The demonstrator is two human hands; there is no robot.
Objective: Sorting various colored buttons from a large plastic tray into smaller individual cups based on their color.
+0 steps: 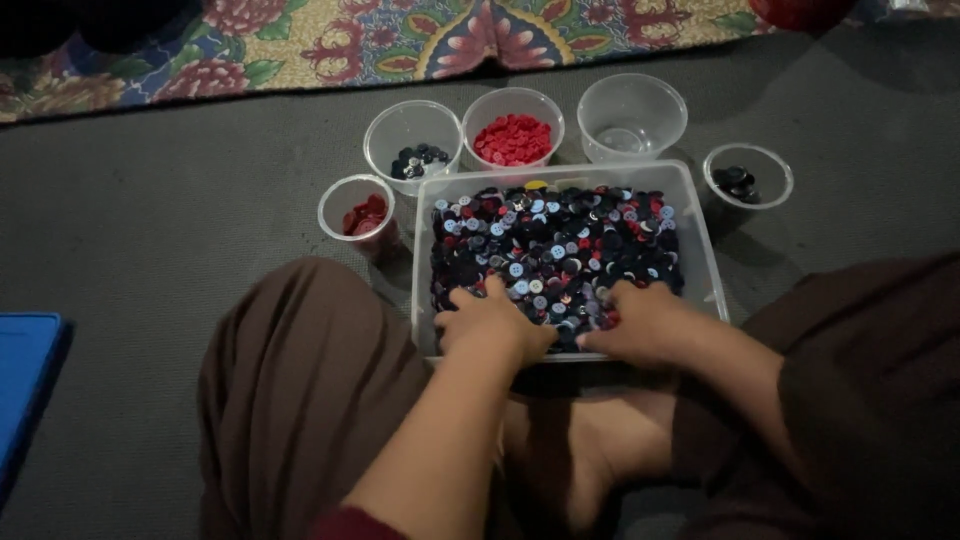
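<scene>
While both hands rest in the clear rectangular tub (700, 250) on the grey floor (150, 220), left hand (490, 322) & right hand (640, 322) lie palm-down on the mixed buttons (555, 245), fingers bent into the pile; can't tell if either grip holds any. Behind tub: cup w/ red buttons (512, 140), cup w/ dark buttons (418, 160), empty clear cup (630, 115). Left of tub: small cup w/ dark-red buttons (362, 217). Right: small cup w/ black buttons (742, 182).

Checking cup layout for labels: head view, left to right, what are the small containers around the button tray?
Small cup of dark red buttons → cup of dark buttons → cup of bright red buttons → empty clear cup → small cup with a few dark buttons.
</scene>
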